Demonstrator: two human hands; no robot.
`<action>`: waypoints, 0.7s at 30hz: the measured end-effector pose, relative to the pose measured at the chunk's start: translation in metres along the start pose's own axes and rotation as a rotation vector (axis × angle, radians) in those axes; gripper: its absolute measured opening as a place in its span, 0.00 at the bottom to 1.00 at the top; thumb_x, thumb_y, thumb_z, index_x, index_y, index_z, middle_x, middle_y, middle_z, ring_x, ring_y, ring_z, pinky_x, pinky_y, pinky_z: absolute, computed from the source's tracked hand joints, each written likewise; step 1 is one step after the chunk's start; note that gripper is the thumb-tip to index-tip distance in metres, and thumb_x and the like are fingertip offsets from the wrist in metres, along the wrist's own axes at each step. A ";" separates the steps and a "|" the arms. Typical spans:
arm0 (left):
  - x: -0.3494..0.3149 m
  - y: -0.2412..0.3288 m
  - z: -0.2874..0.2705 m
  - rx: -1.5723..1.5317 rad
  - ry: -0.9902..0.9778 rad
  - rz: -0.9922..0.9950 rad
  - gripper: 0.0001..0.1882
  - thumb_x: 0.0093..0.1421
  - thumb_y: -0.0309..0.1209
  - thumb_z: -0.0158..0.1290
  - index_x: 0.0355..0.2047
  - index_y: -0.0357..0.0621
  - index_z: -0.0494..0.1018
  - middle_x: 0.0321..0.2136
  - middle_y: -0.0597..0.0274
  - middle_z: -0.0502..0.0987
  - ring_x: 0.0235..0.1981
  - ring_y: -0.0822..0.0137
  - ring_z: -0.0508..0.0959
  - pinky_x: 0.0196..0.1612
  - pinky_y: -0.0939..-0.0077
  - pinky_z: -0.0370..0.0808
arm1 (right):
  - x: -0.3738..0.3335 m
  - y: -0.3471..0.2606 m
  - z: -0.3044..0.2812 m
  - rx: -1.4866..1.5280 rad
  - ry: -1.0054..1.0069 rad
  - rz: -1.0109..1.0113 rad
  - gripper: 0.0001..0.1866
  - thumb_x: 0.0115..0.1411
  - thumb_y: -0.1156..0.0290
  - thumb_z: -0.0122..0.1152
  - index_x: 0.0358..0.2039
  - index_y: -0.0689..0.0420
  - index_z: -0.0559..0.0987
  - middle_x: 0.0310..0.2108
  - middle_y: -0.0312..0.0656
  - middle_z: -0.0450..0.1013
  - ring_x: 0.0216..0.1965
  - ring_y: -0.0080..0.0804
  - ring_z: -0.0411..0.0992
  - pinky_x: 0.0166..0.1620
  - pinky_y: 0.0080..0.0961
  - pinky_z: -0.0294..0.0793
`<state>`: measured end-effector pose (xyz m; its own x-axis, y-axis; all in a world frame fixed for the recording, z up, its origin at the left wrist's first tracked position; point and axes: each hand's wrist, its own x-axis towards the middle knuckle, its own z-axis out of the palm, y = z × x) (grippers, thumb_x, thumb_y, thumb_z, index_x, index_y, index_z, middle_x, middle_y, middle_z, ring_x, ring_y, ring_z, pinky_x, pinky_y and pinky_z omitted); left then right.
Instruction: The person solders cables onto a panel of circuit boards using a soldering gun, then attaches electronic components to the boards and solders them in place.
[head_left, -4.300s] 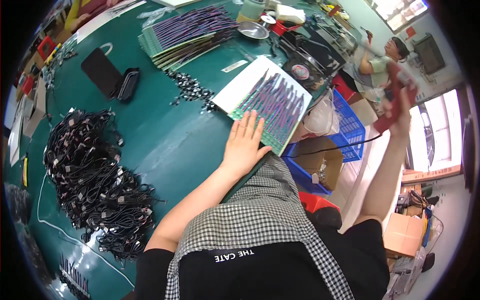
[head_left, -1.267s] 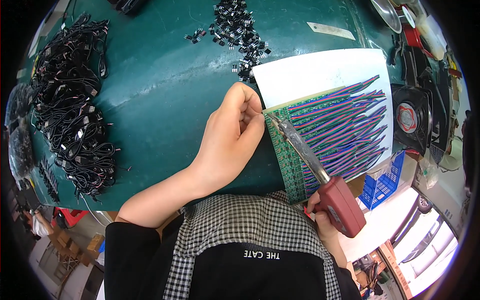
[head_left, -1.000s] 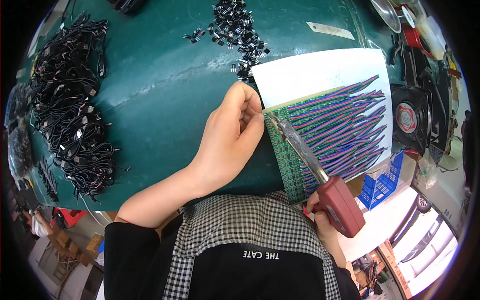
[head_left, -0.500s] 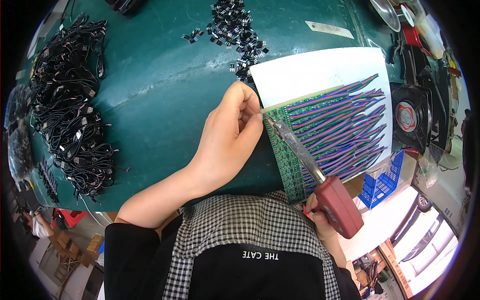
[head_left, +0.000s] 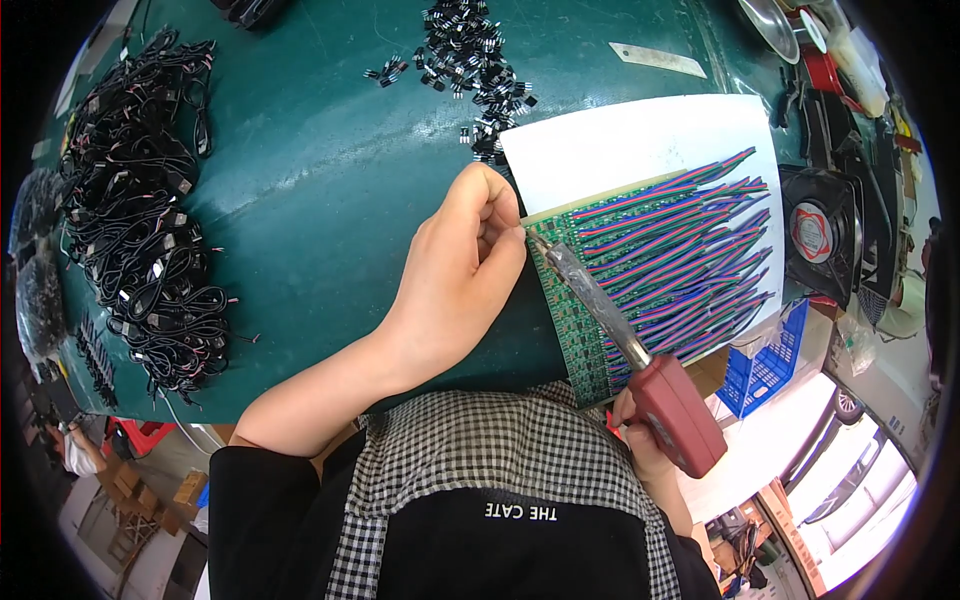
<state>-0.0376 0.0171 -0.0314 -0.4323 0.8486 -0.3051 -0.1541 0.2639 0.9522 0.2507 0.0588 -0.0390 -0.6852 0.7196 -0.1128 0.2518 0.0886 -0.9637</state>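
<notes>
Nearest, the right hand (head_left: 648, 446) grips a red soldering iron (head_left: 682, 415), its tip at the upper left corner of a green circuit board (head_left: 573, 325). The left hand (head_left: 455, 270) is curled, thumb and finger pinched beside that corner; whether they hold anything I cannot tell. The board, with rows of coloured wires (head_left: 690, 255), lies on a white sheet (head_left: 620, 140). Farther off sit small black parts (head_left: 470, 50) and a flat metal strip (head_left: 657, 60)
</notes>
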 end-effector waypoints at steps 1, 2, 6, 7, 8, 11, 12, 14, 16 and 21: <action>0.000 0.000 0.000 0.003 0.000 -0.001 0.06 0.58 0.17 0.41 0.31 0.41 0.58 0.27 0.66 0.67 0.28 0.81 0.68 0.29 0.87 0.68 | 0.001 -0.002 0.001 0.000 0.000 0.000 0.35 0.47 0.62 0.71 0.50 0.69 0.67 0.28 0.41 0.75 0.23 0.24 0.73 0.29 0.18 0.72; 0.000 0.000 0.000 0.003 0.000 -0.001 0.06 0.58 0.17 0.41 0.31 0.41 0.58 0.27 0.66 0.67 0.28 0.81 0.68 0.29 0.87 0.68 | 0.003 -0.006 0.002 -0.010 0.016 0.018 0.35 0.47 0.62 0.71 0.50 0.69 0.68 0.28 0.41 0.75 0.23 0.24 0.73 0.28 0.18 0.72; 0.000 -0.001 0.000 -0.009 0.002 -0.001 0.06 0.58 0.17 0.41 0.31 0.41 0.58 0.26 0.66 0.67 0.28 0.80 0.68 0.29 0.87 0.68 | 0.016 -0.022 0.008 0.152 0.031 0.130 0.34 0.47 0.60 0.70 0.49 0.68 0.69 0.28 0.41 0.75 0.23 0.24 0.74 0.28 0.18 0.72; 0.000 -0.001 0.000 -0.016 0.002 -0.001 0.06 0.58 0.17 0.41 0.31 0.41 0.58 0.26 0.66 0.67 0.28 0.80 0.68 0.29 0.87 0.68 | 0.011 -0.019 0.007 0.151 0.032 0.130 0.34 0.47 0.60 0.70 0.49 0.68 0.69 0.28 0.41 0.75 0.23 0.24 0.74 0.28 0.18 0.72; 0.000 -0.001 0.000 -0.017 0.001 0.000 0.06 0.58 0.17 0.41 0.31 0.41 0.58 0.26 0.66 0.67 0.28 0.80 0.68 0.29 0.87 0.68 | 0.004 -0.013 0.005 0.088 0.040 0.105 0.33 0.47 0.60 0.70 0.49 0.68 0.69 0.28 0.40 0.75 0.23 0.24 0.74 0.28 0.18 0.72; 0.000 0.000 0.000 0.009 0.001 -0.002 0.06 0.58 0.17 0.41 0.31 0.41 0.58 0.27 0.66 0.67 0.28 0.80 0.68 0.29 0.86 0.68 | -0.002 -0.003 0.000 0.010 0.033 0.058 0.33 0.47 0.61 0.70 0.49 0.67 0.69 0.28 0.40 0.75 0.23 0.24 0.74 0.28 0.18 0.72; 0.000 0.000 0.000 0.000 0.001 -0.004 0.06 0.58 0.17 0.41 0.31 0.41 0.58 0.27 0.66 0.67 0.28 0.80 0.68 0.29 0.86 0.68 | -0.002 -0.002 -0.001 -0.004 0.017 0.034 0.33 0.47 0.62 0.70 0.49 0.67 0.69 0.28 0.40 0.75 0.23 0.24 0.73 0.28 0.18 0.72; 0.000 0.000 0.000 -0.007 0.002 -0.008 0.06 0.58 0.17 0.41 0.31 0.41 0.58 0.27 0.66 0.67 0.28 0.80 0.68 0.29 0.86 0.68 | -0.001 -0.004 0.000 -0.013 0.026 0.042 0.33 0.47 0.62 0.70 0.48 0.68 0.69 0.28 0.41 0.75 0.23 0.24 0.73 0.29 0.18 0.72; 0.001 0.000 0.000 -0.007 0.002 -0.009 0.06 0.58 0.17 0.41 0.31 0.41 0.58 0.27 0.66 0.67 0.28 0.80 0.68 0.29 0.86 0.68 | 0.003 -0.012 0.003 -0.022 0.035 0.050 0.33 0.47 0.62 0.70 0.48 0.68 0.69 0.29 0.41 0.75 0.22 0.23 0.73 0.29 0.18 0.72; -0.001 0.000 0.000 -0.015 0.017 -0.002 0.06 0.58 0.18 0.41 0.32 0.41 0.58 0.27 0.67 0.67 0.27 0.80 0.68 0.29 0.87 0.68 | 0.019 -0.037 0.018 0.266 0.178 0.202 0.35 0.45 0.57 0.71 0.47 0.69 0.69 0.28 0.41 0.74 0.22 0.24 0.71 0.27 0.17 0.70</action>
<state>-0.0368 0.0160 -0.0313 -0.4465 0.8403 -0.3076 -0.1680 0.2589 0.9512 0.2159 0.0564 -0.0104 -0.5042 0.8149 -0.2859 0.1677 -0.2324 -0.9581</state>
